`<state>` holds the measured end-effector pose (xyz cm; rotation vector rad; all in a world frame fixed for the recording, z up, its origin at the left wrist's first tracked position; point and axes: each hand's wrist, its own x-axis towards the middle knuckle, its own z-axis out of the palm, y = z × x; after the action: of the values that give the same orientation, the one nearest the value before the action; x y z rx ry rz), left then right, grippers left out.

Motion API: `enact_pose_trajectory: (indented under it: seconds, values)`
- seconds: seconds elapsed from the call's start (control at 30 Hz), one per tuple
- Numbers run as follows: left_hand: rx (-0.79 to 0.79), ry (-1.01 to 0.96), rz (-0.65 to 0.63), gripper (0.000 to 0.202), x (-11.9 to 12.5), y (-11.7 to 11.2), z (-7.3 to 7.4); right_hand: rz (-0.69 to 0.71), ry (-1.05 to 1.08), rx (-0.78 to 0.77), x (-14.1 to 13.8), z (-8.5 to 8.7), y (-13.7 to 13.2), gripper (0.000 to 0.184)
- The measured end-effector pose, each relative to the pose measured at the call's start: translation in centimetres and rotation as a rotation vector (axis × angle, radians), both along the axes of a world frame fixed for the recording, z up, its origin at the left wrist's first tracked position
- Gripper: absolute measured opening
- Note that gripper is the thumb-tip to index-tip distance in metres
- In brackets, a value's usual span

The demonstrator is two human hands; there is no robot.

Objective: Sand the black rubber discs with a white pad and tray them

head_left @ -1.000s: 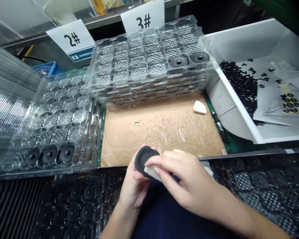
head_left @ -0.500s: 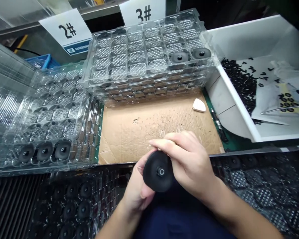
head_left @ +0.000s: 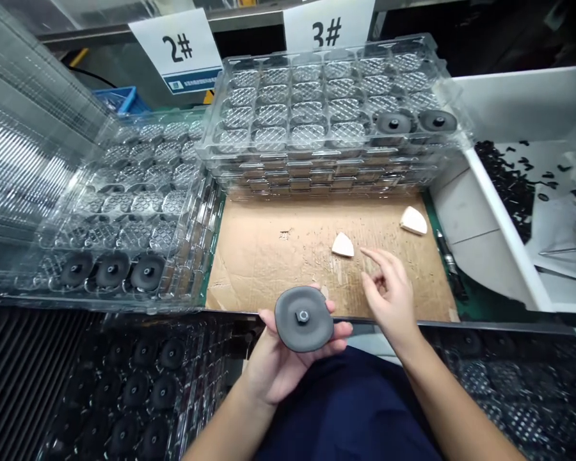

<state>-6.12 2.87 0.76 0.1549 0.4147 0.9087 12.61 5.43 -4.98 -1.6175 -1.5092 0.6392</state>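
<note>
Cradling black disc [head_left: 303, 319], left fingers [head_left: 342, 330] underneath

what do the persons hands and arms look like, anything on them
The left hand and right hand are bare: no gloves, rings or watch show. Both forearms are bare too, with no sleeves in view, and dark navy clothing shows between them.

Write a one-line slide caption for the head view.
Left hand holds a dark disc by the cardboard; open right hand hovers near a white wedge.
</note>
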Motion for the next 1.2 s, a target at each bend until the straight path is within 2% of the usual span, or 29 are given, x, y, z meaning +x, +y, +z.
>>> enact_pose_trajectory:
  seconds: [0.07,0.13,0.2,0.3,0.37,0.43,0.5,0.57,0.63,0.67,0.73,0.83,0.97,1.07,1.2]
  values:
    - [0.032,0.010,0.006,0.050,-0.2,0.2,0.0,0.081,0.001,-0.002,-0.9,1.0,-0.3,0.031]
    - [0.150,0.122,0.068,0.049,-0.6,0.2,-0.2,0.154,0.002,-0.003,-2.0,1.3,-0.7,0.031]
    - [0.371,0.412,0.190,0.057,-1.0,0.1,-0.7,0.196,-0.005,0.009,-3.3,0.8,-1.4,0.035]
    - [0.784,0.943,0.344,0.094,-1.8,0.1,-1.7,0.233,-0.036,0.064,-4.4,0.1,-2.6,0.048]
    - [0.977,1.130,0.370,0.107,-2.4,0.1,-2.1,0.268,-0.065,0.145,-4.4,0.1,-2.9,0.054]
    - [1.059,1.185,0.374,0.109,-2.9,0.3,-2.2,0.324,-0.092,0.234,-3.9,0.7,-2.6,0.051]
    - [1.019,1.196,0.342,0.104,-3.3,0.4,-2.0,0.424,-0.131,0.307,-3.4,1.8,-1.6,0.036]
    - [0.838,1.160,0.236,0.075,-3.8,0.3,-2.0,0.543,-0.129,0.358,-3.3,3.0,-0.4,0.020]
    - [0.571,1.086,0.123,0.035,-4.2,0.2,-2.2,0.609,-0.078,0.393,-3.8,3.9,0.6,0.030]
    - [0.464,1.052,0.099,0.032,-4.5,0.2,-2.5,0.617,-0.046,0.403,-4.2,4.2,0.9,0.038]
    - [0.346,1.033,0.118,0.045,-5.1,0.1,-3.1,0.598,-0.004,0.416,-4.8,4.1,1.7,0.048]
    - [0.325,1.111,0.203,0.044,-6.4,0.2,-3.6,0.514,0.005,0.424,-4.4,2.5,4.1,0.053]
    - [0.362,1.376,0.207,0.032,-8.3,0.9,-3.1,0.305,0.037,0.373,-1.1,-1.0,10.2,0.043]
    - [0.558,1.574,0.216,0.024,-8.9,2.3,-2.4,0.141,0.105,0.292,1.4,-3.8,13.8,0.038]
    - [0.922,1.803,0.323,0.015,-7.4,6.4,-0.4,-0.027,0.243,0.157,2.9,-6.5,15.0,0.039]
